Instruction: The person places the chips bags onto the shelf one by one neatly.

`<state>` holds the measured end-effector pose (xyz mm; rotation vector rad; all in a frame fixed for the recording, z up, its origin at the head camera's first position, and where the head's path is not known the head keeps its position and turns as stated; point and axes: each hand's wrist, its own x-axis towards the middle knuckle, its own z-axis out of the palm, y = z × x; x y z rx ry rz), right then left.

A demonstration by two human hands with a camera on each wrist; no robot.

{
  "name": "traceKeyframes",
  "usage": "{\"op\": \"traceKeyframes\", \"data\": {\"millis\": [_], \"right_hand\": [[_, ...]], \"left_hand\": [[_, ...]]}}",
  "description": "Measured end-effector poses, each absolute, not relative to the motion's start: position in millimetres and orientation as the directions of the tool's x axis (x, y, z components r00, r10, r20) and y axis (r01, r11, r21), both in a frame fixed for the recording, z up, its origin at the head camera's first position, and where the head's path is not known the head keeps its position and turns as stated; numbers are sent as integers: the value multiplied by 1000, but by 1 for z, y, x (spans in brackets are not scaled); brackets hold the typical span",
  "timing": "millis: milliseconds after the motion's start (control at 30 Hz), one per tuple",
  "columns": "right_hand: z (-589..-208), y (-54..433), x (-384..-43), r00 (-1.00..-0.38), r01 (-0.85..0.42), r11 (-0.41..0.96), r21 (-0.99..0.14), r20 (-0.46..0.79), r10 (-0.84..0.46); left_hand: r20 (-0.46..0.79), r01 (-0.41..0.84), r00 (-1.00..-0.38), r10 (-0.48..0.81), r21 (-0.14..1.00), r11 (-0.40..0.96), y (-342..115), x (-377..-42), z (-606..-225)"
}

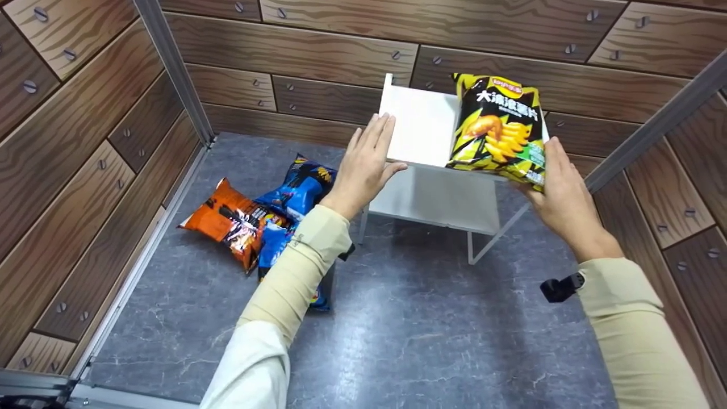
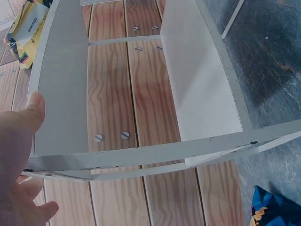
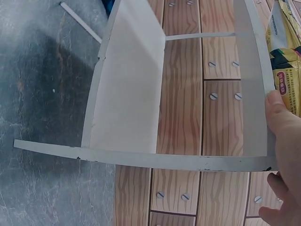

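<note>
A white two-tier shelf rack [image 1: 423, 128] stands by the back wall, its lower board [image 1: 437, 199] showing under the top one. On the right part of the top board lies a black and yellow bag of potato chips [image 1: 500, 125]. My left hand [image 1: 364, 162] grips the rack's left side, thumb at the front edge of the top board. At the opposite side my right hand [image 1: 568, 196] holds the rack beside the chip bag. Both wrist views show a thumb against the top board's edge, with the other fingers bent beyond the side frame.
On the floor to the left lie an orange chip bag [image 1: 227, 221] and several blue ones [image 1: 298, 190], partly behind my left forearm. Wood-patterned walls [image 1: 318, 34] on metal posts [image 1: 170, 62] enclose the grey floor [image 1: 397, 341] at the back and both sides.
</note>
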<state>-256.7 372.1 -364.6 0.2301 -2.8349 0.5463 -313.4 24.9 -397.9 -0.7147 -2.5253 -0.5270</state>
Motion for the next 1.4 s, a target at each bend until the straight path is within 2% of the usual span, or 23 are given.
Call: {"op": "traceKeyframes", "data": {"millis": [233,533,1000,1233,1400], "right_hand": [[-365,370,-258,-963,-182,919,-349,254,-94],[-366,372,-256,-959,-188,921,-342,268,-96],[-367,371,-257,-965,-166,922,-350,250,-79],[-368,371,-255,-950,-203,915,-349,295,-99],[-369,370,-254,-952,-196,915,-351,292,-92]], "left_hand": [[515,605,-753,410,296,739,9,-311,-407],[463,609,-780,420,407,681,-28,-309,-433],[327,412,-901,284,442,797,-76,-283,-497],[321,328,-927,193,449,831,-81,-260,-533],[243,201,-965,100,438,876,-78,-243,-559]]}}
